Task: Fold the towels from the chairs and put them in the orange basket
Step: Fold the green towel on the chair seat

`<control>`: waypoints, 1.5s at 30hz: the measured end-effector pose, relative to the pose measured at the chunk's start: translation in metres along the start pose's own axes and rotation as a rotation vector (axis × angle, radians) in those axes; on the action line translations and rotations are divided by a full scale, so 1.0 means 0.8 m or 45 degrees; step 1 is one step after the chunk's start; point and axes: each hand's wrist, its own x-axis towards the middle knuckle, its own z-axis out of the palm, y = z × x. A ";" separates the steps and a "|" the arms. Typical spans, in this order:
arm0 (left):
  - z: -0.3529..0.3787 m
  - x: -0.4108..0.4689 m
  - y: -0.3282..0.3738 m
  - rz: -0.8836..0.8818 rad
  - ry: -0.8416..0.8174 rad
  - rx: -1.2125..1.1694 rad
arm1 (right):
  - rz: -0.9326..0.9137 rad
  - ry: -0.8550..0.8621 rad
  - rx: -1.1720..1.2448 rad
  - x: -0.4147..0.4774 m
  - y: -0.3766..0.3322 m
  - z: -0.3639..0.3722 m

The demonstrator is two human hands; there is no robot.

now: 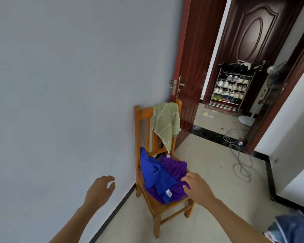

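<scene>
Pinching crumpled purple towel (175, 168), right hand (197, 187); blue towel (156, 174) heaped atop; left hand (99, 191) loose, empty.

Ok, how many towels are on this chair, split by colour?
green towel, draped over the back of the chair: 1
blue towel, on the seat: 1
purple towel, on the seat: 1
Total: 3

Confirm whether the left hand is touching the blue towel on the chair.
Apart. The head view shows bare wall between the left hand and the blue towel.
</scene>
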 end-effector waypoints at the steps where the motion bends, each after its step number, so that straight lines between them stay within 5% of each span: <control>1: 0.009 0.022 0.001 -0.010 -0.003 -0.004 | 0.006 -0.007 -0.003 0.020 0.007 0.001; 20: 0.113 0.301 0.134 -0.028 -0.253 -0.127 | 0.085 -0.060 0.085 0.291 0.121 -0.027; 27: 0.155 0.368 0.193 -0.323 -0.097 -0.257 | -0.105 -0.091 0.141 0.413 0.183 -0.037; 33: 0.175 0.416 0.274 -0.633 0.130 -0.755 | -0.149 -0.211 0.430 0.519 0.224 -0.051; 40: 0.174 0.425 0.298 -0.796 0.220 -0.788 | -0.098 -0.270 0.685 0.604 0.187 -0.045; 45: 0.159 0.429 0.285 -0.901 0.275 -0.718 | -0.025 -0.123 0.701 0.639 0.155 -0.039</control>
